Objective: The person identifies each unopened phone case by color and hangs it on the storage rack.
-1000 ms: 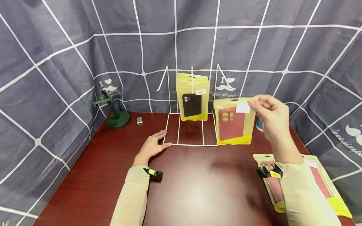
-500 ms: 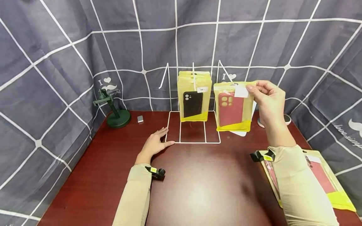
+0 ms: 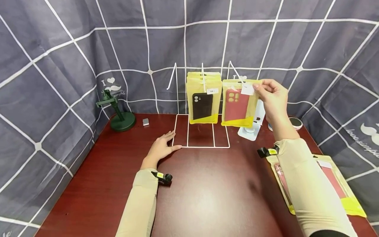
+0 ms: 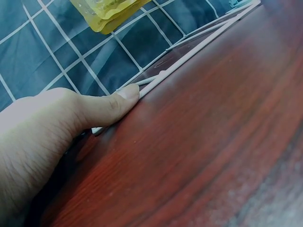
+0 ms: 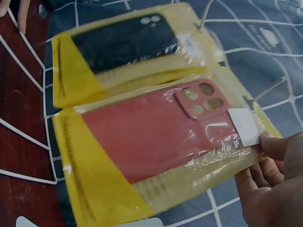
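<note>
My right hand [image 3: 273, 98] pinches the top right corner of a bagged red phone case [image 3: 237, 105], by its white label. The bag is raised, its hang hole right at the tip of the rack's right hook [image 3: 237, 71]; in the right wrist view the hook meets the bag [image 5: 151, 132] at its top edge. Several bags hang on the middle hook, a black phone case [image 3: 202, 107] in front. My left hand [image 3: 160, 148] rests at the front left corner of the white wire rack [image 3: 201, 147], fingers straight, thumb [image 4: 113, 106] on the front wire.
Bagged pink phone cases [image 3: 330, 174] lie at the right, partly under my right sleeve. Behind the held bag stands a pale blue stand [image 3: 248, 133], beside a round white-rimmed object [image 3: 296, 123]. A green stand [image 3: 122, 121] and a small grey block [image 3: 145, 122] are at the back left.
My right hand has raised the bagged red phone case and carried it left to the right hook's tip. The left hand stays at the rack's corner.
</note>
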Demonstrator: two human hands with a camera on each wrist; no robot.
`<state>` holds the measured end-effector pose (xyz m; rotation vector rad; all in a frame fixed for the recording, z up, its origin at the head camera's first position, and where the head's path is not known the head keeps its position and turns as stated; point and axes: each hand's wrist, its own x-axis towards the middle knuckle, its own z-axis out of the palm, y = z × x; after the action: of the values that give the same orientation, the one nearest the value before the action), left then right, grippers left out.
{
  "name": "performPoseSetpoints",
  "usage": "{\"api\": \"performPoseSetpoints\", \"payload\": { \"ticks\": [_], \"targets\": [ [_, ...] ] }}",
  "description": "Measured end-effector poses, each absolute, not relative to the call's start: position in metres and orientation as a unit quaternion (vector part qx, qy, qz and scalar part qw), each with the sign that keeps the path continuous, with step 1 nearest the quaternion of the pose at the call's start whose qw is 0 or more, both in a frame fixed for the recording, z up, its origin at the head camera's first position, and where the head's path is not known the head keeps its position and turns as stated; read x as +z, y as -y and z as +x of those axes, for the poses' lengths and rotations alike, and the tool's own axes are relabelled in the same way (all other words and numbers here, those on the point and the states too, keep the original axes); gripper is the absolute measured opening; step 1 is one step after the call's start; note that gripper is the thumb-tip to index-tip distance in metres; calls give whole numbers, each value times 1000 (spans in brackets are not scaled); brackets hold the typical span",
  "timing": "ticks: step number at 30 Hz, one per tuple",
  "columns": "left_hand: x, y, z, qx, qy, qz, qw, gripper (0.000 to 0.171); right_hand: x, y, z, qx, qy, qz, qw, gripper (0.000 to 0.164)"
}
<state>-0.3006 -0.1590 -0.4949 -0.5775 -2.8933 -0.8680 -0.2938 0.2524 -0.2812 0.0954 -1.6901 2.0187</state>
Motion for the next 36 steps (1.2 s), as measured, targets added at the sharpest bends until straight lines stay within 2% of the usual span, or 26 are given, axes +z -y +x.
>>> {"api": "performPoseSetpoints", "payload": {
  "ticks": [10,21,24,31,36],
  "targets": [
    [-496,159,-299,-284,941,-183,26,86,-284,-250,-323,716,646,17,265,12],
    [-500,158,-298,-288,938,-190,30,86,-286,-253,-331,674,685,8,275,12],
    [-500,158,-299,-287,938,-190,33,86,-284,-257,-326,669,692,25,268,20],
    [-499,159,-301,-287,938,-188,40,85,-273,-275,-292,661,719,116,181,39],
    [-498,158,-302,-290,937,-190,42,86,-286,-297,-252,562,788,163,192,40]
  ]
}}
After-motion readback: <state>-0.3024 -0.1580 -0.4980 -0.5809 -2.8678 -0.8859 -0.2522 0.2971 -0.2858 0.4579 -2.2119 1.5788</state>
